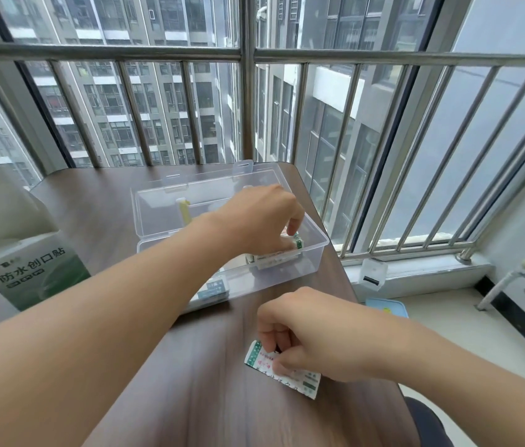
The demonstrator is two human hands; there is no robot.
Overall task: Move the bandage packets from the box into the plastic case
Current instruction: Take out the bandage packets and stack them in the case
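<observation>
Now the left hand [259,217] reaches into the clear plastic case [314,253], pinching white-and-green bandage packets [282,254]; the right hand [306,330] pinches another packet [303,380] on the brown wooden table [93,201].

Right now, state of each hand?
Left hand: closed on bandage packets inside the plastic case.
Right hand: fingers pinching a bandage packet on the table.

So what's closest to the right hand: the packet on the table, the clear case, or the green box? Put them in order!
1. Packet: under the right hand, touching its fingers.
2. Case: just ahead, where the left hand reaches in.
3. Green box: far left.
</observation>
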